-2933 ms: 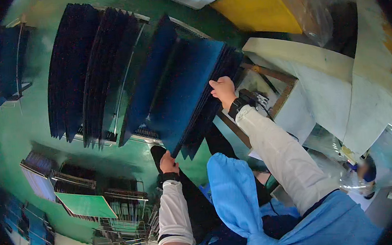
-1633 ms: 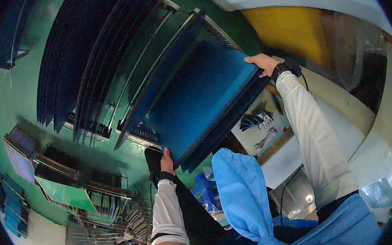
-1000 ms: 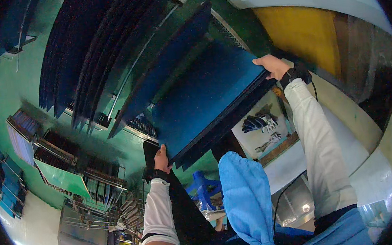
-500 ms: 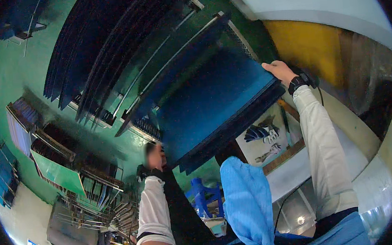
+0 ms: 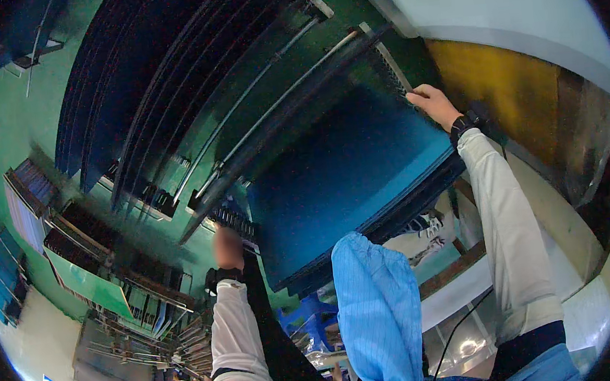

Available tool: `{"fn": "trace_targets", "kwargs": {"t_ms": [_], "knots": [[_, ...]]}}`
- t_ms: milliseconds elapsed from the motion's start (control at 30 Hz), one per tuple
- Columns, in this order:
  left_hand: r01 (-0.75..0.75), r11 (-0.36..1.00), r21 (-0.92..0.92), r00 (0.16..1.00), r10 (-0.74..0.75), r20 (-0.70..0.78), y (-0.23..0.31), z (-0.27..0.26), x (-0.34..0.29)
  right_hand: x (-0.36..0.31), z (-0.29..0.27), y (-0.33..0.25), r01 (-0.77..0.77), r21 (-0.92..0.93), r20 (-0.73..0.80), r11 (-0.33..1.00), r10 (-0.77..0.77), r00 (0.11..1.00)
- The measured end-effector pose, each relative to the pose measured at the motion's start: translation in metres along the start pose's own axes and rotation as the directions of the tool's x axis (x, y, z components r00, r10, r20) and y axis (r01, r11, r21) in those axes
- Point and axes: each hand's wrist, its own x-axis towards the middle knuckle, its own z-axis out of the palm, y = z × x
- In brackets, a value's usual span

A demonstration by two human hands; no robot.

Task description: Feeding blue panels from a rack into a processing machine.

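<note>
In front of me slopes a large flat blue panel [image 5: 347, 179], with further dark panels layered under its near edge. My right hand [image 5: 436, 108] is closed on the panel's right edge, close to a rack's slotted side [image 5: 390, 63]. At the opposite side, my left hand [image 5: 228, 249] is beside the toothed slots [image 5: 233, 220] of the same rack; its fingers are smeared, so whether it grips anything cannot be told. A dark upright panel [image 5: 276, 113] stands in the slots beyond the blue one.
Several dark panels [image 5: 143, 81] fill another rack at the far left. A rack with a green board [image 5: 87, 275] stands left. Gloves [image 5: 424, 223] and a blue stool [image 5: 309, 317] lie beyond the blue cloth [image 5: 377, 307] near my body. A yellow board [image 5: 495, 83] is at the right.
The blue panel appears lower and nearer in the picture, covering more of the gloves and stool. My left hand has shifted slightly left; my right hand stays at the panel's edge.
</note>
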Motion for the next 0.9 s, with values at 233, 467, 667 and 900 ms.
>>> {"fn": "trace_targets", "kwargs": {"t_ms": [233,467,667,900], "knots": [[-0.001,0.998,0.065,0.973,0.016,-0.23,0.047,0.074,-0.062,0.007,0.004,0.017,0.194,-0.302,-0.081,0.933,-0.228,0.97],[-0.026,0.999,0.043,0.972,0.035,-0.232,0.052,0.05,-0.084,-0.034,0.005,0.04,0.151,-0.275,-0.049,0.95,-0.171,0.984],[-0.041,0.999,0.013,0.979,0.043,-0.2,0.077,0.05,-0.137,-0.121,-0.009,0.052,0.063,-0.247,-0.102,0.967,-0.09,0.991],[-0.046,0.985,0.163,0.997,0.056,-0.054,0.158,0.075,-0.225,-0.26,-0.048,0.044,-0.007,0.002,-0.17,1.0,0.007,0.985]]}}
